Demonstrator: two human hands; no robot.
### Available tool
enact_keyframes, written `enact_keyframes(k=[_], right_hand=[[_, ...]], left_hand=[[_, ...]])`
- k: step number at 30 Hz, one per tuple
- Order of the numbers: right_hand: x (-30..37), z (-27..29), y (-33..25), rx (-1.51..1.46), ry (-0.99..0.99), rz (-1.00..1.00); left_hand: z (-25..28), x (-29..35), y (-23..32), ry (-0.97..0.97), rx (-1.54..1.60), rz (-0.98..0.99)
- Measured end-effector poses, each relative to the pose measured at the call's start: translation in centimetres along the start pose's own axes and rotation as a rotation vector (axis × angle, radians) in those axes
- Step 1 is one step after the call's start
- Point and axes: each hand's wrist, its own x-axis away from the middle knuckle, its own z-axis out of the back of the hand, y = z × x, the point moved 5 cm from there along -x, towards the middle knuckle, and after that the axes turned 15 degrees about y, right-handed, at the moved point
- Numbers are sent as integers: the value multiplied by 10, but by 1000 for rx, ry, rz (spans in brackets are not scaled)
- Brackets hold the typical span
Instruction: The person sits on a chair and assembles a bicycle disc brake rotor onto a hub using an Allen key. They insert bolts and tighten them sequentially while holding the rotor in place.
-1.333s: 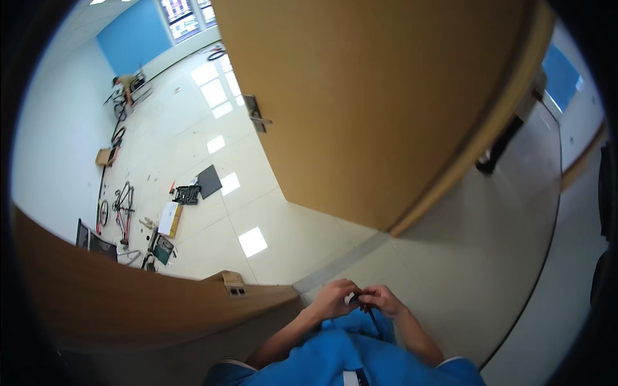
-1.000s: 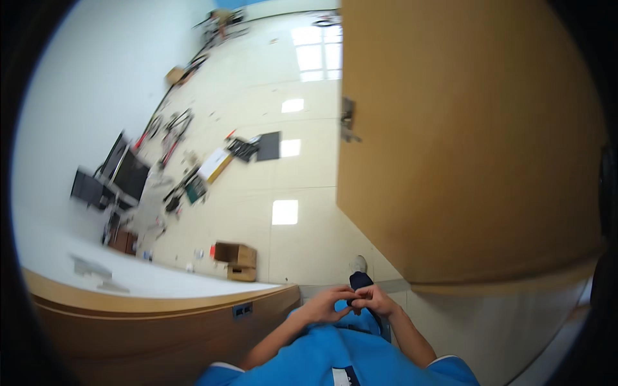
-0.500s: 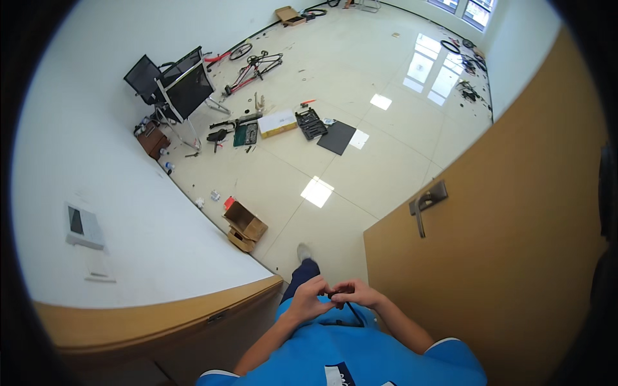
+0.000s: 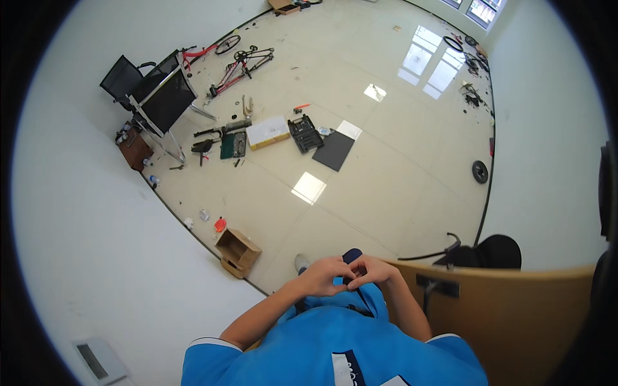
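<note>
Both hands close in, low in front of the blue shirt. Left hand and right hand meet, fingers curled, tips together on a small dark piece; its kind is too small to tell. A dark strap runs just below it, against the shirt. Wooden door to the right, lever handle on it.

Tiled floor ahead. Open cardboard box at its near left edge, tilted. Black wheel beside the right edge. Mid-floor, left of centre: dark grey mat, corner touching or just beside an open black tool case; then a white-and-yellow box, then a green tool case. Black mesh chairs near the left edge. Farther, red-and-black bicycle frame lying flat. Black tyre toward the far right corner.
</note>
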Motion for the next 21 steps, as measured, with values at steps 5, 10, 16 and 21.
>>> enact_keyframes(k=[5,10,16,21], right_hand=[[-74,73,-35,69,-105,36],[-133,162,-113,172,-174,-11],[-193,262,-210,256,-387,-63],[-265,306,-252,284,-486,-178]], left_hand=[[18,-70,-58,160,-51,146],[44,-171,-91,295,-67,318],[89,-303,-102,188,-21,264],[123,-359,-152,276,-19,370]])
